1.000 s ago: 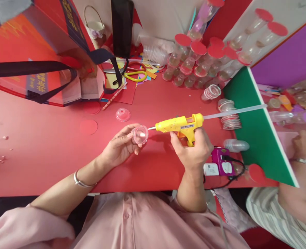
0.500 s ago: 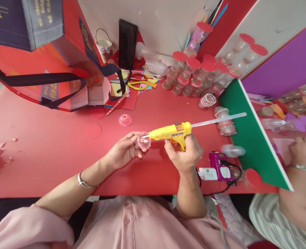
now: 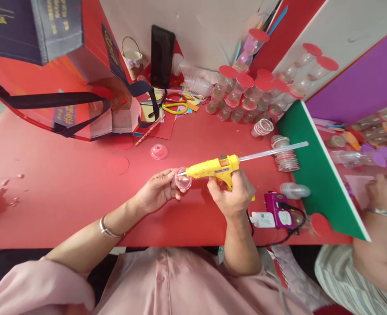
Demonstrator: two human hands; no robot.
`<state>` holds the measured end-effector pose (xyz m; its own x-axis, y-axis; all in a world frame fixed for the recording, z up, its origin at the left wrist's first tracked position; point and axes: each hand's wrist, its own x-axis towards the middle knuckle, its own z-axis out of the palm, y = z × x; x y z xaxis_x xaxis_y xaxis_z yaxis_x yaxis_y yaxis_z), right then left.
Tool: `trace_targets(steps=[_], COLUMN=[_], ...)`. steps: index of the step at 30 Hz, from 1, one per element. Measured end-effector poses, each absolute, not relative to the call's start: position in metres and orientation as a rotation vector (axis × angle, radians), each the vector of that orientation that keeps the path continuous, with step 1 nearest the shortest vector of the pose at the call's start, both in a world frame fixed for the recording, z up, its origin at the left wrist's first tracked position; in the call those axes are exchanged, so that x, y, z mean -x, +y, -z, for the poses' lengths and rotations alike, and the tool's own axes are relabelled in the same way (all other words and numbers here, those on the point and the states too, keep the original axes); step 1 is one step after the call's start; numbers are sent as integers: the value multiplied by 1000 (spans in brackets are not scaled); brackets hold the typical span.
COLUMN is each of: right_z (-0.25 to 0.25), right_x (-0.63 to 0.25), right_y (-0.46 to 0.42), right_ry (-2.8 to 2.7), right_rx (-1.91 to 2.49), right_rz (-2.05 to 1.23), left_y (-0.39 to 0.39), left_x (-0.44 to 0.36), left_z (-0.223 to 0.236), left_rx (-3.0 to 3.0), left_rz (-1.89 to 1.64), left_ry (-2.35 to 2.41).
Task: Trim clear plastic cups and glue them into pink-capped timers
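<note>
- A small clear cup [image 3: 183, 182] is held just above the red counter [image 3: 78, 188], directly in front of the person in a pink shirt [image 3: 147, 284].
- At eight o'clock from the cup, the left hand [image 3: 154, 192] has its grip pinching the cup's side between thumb and fingers.
- At three o'clock, the right hand [image 3: 233, 192] has its grip wrapped around the handle of a yellow glue gun [image 3: 211, 167], a clear glue stick [image 3: 273, 152] jutting from its back.
- The gun's nozzle points toward nine o'clock, overlapping the cup near its rim; whether they touch cannot be told.
- A clear domed lid [image 3: 159, 152] rests on the counter at eleven o'clock from the cup.
- Yellow-handled scissors [image 3: 175, 108] lie at twelve, joined cups topped with red discs [image 3: 245, 81] crowd one o'clock, and nested cups [image 3: 262, 127] lie at two.
- Farther off at three, beyond a green board [image 3: 314, 170], is a co-worker's hand [image 3: 385, 192].
</note>
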<state>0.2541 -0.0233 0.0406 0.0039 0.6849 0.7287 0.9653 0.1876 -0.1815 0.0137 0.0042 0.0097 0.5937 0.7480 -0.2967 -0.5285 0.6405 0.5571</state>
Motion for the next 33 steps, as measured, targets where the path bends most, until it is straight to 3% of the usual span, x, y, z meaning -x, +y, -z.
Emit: trace_targets(steps=[33], right_z=[-42], right_x=[-254], right_y=[-22], right_ry=[-1734], right_rx=[1516], right_rz=[539], left_y=[3], left_x=[-14], left_z=[-10], left_rx=[-486], left_rz=[-753], left_ry=[549])
